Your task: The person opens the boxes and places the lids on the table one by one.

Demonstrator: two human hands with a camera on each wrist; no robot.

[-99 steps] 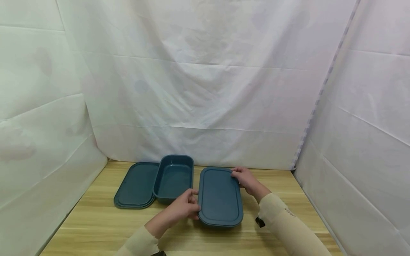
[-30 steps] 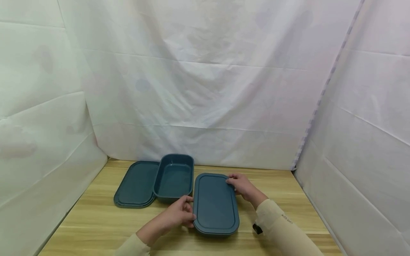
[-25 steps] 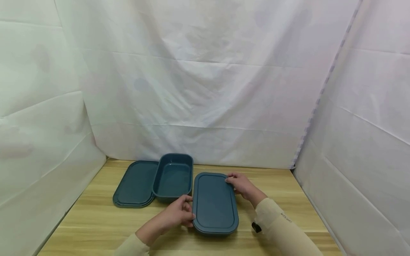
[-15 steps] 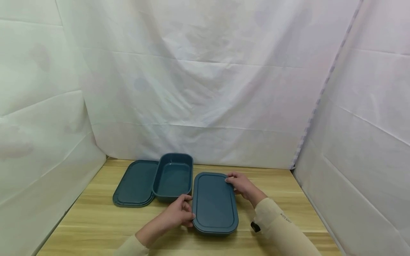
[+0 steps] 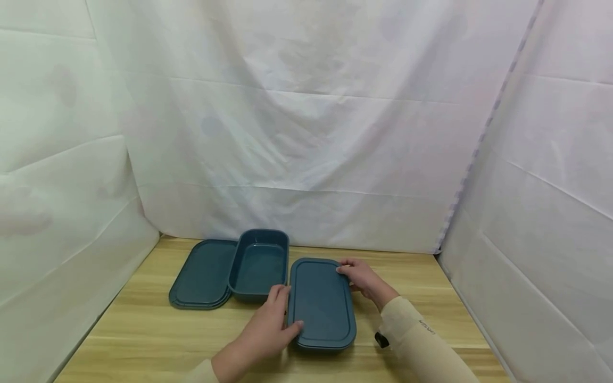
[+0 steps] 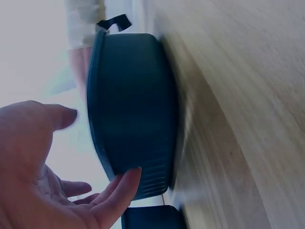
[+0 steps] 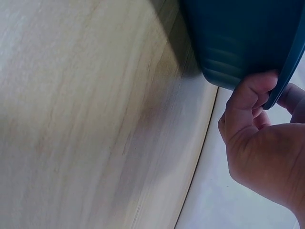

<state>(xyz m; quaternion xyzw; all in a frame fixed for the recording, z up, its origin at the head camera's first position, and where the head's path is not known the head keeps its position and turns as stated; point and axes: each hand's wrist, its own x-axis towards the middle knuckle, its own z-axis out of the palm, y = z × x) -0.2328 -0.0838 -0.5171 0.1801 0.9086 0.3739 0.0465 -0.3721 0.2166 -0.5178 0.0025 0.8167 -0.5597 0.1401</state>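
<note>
On the wooden table [image 5: 143,330], lidded box [image 5: 322,303] looks light, stiff, slippery; right hand [image 5: 365,277] pinches its far corner rim, left hand [image 5: 270,324] flat, fingers straight against near-left edge.

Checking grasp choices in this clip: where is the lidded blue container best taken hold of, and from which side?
Take the lidded container at its two long sides, under the lid's overhanging rim, one hand per side. The right hand already pinches the far right rim; the left hand lies open at the left edge. The flat lid top offers no grip.
</note>
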